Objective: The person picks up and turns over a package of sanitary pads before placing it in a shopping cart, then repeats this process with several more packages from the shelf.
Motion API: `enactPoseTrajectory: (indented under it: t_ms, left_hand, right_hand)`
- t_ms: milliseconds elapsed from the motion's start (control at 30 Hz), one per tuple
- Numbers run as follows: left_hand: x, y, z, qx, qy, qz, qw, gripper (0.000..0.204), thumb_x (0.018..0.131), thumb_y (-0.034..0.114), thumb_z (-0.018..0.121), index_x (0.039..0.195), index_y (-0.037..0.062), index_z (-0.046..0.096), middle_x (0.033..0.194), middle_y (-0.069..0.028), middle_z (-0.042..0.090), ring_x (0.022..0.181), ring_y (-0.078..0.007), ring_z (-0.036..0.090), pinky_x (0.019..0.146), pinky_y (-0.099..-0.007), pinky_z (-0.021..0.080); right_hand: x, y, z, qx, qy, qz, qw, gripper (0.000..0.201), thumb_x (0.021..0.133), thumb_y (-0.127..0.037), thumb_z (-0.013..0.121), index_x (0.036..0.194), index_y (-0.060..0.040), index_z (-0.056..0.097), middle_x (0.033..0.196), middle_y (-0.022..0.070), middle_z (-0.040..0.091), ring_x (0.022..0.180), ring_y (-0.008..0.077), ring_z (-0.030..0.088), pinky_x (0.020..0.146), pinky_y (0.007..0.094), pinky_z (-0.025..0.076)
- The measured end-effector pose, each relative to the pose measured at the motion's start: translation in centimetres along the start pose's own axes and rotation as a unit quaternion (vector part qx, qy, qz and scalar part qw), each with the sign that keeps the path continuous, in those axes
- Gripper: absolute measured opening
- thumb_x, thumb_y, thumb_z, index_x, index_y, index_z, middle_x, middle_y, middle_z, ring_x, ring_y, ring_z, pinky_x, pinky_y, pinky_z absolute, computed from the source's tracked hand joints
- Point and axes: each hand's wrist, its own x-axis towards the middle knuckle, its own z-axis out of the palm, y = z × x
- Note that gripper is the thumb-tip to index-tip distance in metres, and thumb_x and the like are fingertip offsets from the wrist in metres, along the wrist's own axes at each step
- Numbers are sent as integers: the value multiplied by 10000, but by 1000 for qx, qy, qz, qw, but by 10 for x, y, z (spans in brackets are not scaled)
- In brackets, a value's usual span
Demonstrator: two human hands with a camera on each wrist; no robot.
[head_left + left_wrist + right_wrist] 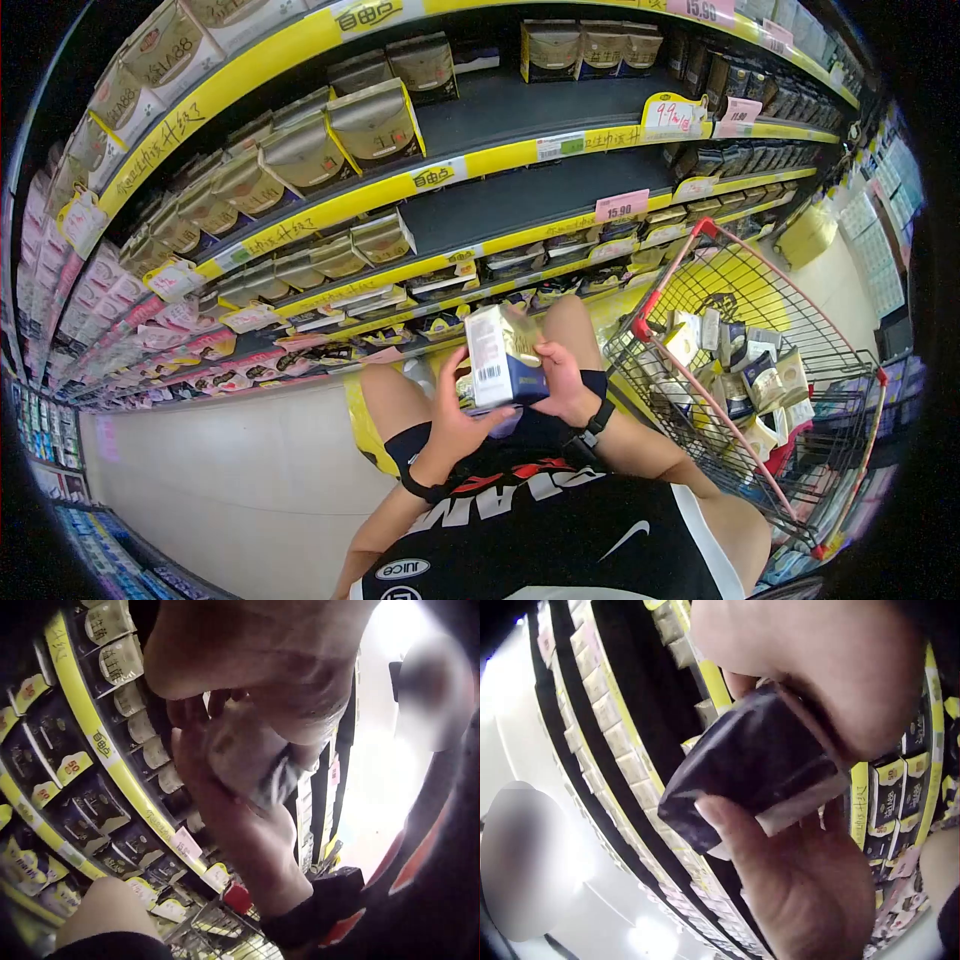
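Both hands hold a white and dark-blue pack of sanitary pads (505,360) above the person's lap, its barcode side facing up in the head view. My left hand (460,425) grips it from the left and below; in the right wrist view the left thumb (724,821) lies across the dark side of the pack (750,754). On the opposite side, my right hand (568,385) grips its edge, thumb on the near face and fingers mostly hidden behind. The left wrist view shows the pack (247,750) between both hands.
Shelves (480,205) of similar packs (375,125) with yellow edge strips and price tags rise in front. A wire shopping cart (745,290) with red corners stands close on the right, holding several packs (765,385). Pale floor (250,470) stretches to the left.
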Motion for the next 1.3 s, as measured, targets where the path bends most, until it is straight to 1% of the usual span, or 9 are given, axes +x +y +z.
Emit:
enactPoseTrajectory:
  t_ms: [33, 167, 300, 600, 700, 867, 1000, 1167, 1300]
  left_hand:
    - [-2, -1, 3, -4, -14, -13, 1000, 1049, 664, 185, 937, 1480, -20, 310, 1406, -215, 472, 1295, -342, 507, 1068, -425, 432]
    - [8, 17, 7, 47, -18, 39, 998, 1112, 635, 187, 930, 1509, -31, 277, 1449, -257, 439, 1354, -407, 460, 1111, -461, 401]
    - [9, 20, 5, 161, -23, 83, 983, 1111, 632, 181, 911, 1520, -25, 275, 1520, -267, 390, 1387, -443, 419, 1135, -492, 373]
    - [6, 28, 4, 172, -6, 106, 979, 1042, 673, 159, 893, 1509, -30, 299, 1462, -250, 436, 1359, -435, 440, 1130, -496, 369]
    - [1, 21, 4, 171, -6, 91, 981, 1109, 610, 168, 913, 1518, -10, 303, 1524, -262, 394, 1390, -446, 412, 1144, -497, 361]
    - [-8, 17, 4, 80, 4, 21, 997, 1025, 717, 182, 882, 1521, -32, 284, 1494, -243, 401, 1365, -377, 452, 1125, -452, 382]
    - [-13, 8, 4, -112, 56, -63, 990, 904, 840, 221, 817, 1521, -44, 284, 1498, -206, 386, 1359, -285, 450, 1116, -404, 385]
    - [-11, -14, -8, -84, 28, -59, 994, 623, 900, 22, 703, 1437, -71, 401, 1421, -221, 527, 1312, -268, 529, 1116, -385, 404]
    - [-17, -28, -7, -81, 16, -76, 994, 586, 912, 20, 686, 1426, -68, 419, 1411, -204, 539, 1302, -257, 541, 1115, -386, 416]
  right_hand:
    - [0, 5, -12, 41, 7, 51, 998, 670, 979, -227, 388, 1618, -229, 184, 1578, 74, 399, 1388, 269, 473, 1155, 446, 383]
    - [6, 20, -3, -81, 18, 3, 997, 678, 980, -206, 376, 1622, -239, 161, 1624, 64, 313, 1471, 257, 355, 1195, 457, 324]
    - [8, 19, 4, -143, 33, -24, 989, 742, 956, -245, 421, 1629, -223, 111, 1589, 98, 372, 1434, 262, 419, 1175, 450, 367]
    - [7, 21, 7, -144, 52, -13, 988, 730, 945, -152, 386, 1625, -224, 131, 1566, 100, 400, 1397, 271, 470, 1152, 455, 411]
    - [5, 22, 5, -144, 54, -17, 988, 701, 968, -158, 387, 1621, -221, 141, 1553, 103, 413, 1391, 274, 476, 1143, 459, 420]
    - [6, 26, -2, -175, 71, -53, 981, 578, 1032, -176, 393, 1579, -241, 221, 1533, 86, 404, 1368, 262, 467, 1119, 446, 428]
    - [4, 23, -8, -332, 66, -120, 933, 599, 1010, -113, 515, 1542, -178, 247, 1462, 125, 423, 1362, 234, 428, 1128, 388, 377]
    - [7, 17, -3, -444, 133, -201, 863, 748, 928, -31, 670, 1531, -90, 231, 1415, 138, 435, 1306, 225, 478, 1076, 367, 428]
    - [8, 10, -15, -493, 105, -201, 840, 656, 927, -59, 687, 1462, -62, 307, 1337, 127, 500, 1261, 217, 511, 1053, 370, 447]
